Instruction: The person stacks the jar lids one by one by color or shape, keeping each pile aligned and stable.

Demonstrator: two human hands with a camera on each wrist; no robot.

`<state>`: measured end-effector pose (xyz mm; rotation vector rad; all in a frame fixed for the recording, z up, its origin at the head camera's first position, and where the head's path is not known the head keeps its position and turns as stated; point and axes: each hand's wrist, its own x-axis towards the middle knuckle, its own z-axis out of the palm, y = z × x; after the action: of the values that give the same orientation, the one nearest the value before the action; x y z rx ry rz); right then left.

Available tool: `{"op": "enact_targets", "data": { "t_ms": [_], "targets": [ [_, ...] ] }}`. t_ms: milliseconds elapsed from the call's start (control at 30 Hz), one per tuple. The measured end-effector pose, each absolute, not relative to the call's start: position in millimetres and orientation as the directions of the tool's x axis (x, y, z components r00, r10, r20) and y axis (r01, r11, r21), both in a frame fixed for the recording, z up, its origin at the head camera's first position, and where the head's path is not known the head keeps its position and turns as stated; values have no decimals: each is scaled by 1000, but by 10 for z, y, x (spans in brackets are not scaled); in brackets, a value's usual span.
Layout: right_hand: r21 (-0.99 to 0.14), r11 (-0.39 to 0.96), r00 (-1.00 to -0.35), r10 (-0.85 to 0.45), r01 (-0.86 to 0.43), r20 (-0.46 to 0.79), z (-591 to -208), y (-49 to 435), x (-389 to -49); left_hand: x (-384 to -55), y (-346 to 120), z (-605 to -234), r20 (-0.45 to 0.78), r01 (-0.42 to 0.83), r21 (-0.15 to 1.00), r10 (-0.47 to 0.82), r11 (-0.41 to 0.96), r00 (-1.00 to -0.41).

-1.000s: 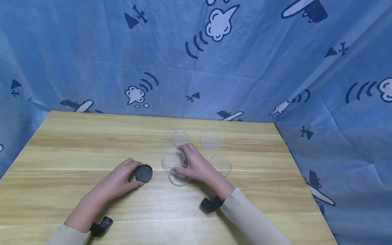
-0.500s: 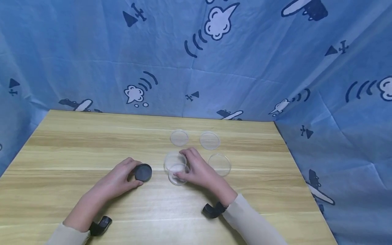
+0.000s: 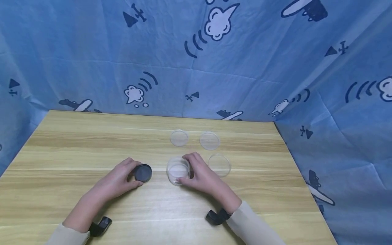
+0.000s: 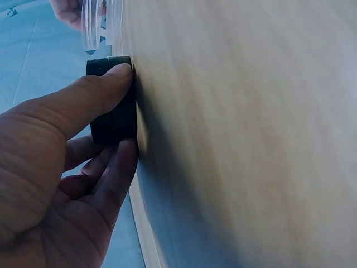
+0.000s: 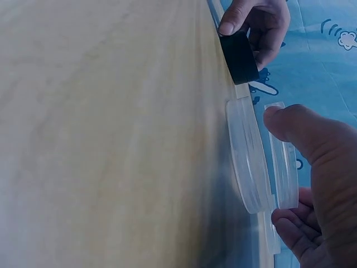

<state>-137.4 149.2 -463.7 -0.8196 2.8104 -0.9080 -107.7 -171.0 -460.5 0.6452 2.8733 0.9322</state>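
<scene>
By the left hand a black disc was gripped; a clear upper dish, by the right hand.
Both hands were half curled. A lower dish was supported beneath on the table; stacking seemed in hand, level lowering called for. The gap, unclear in the head view, was revealed by the right wrist view.

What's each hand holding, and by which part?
The left hand grips a black round container by its side; the right hand grips a clear round dish by its side.

Right hand pinching clear dish, lower dish, left hand gripping black disc
</scene>
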Motion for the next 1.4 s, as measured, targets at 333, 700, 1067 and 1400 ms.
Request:
{"op": "enact_targets", "data": {
  "t_ms": [333, 700, 1067, 1400],
  "targets": [
    [-544, 682, -850, -514, -488, 119, -4647, 1525, -1281, -1064, -1702, -4604, 86, 377, 578, 406, 724, -910],
    [-528, 692, -851, -509, -493, 128, -4670, 1556, -1230, -1067, -1706, -4615, 65, 360, 577, 398, 733, -915],
    [-505, 706, -850, -512, -497, 122, -4667, 1553, -1202, -1065, -1702, -4605, 69, 363, 571, 398, 736, -915],
    [-494, 699, -841, -522, -516, 140, -4684, 1562, -1197, -1070, -1708, -4594, 66, 361, 570, 397, 738, -915]
  ]
}}
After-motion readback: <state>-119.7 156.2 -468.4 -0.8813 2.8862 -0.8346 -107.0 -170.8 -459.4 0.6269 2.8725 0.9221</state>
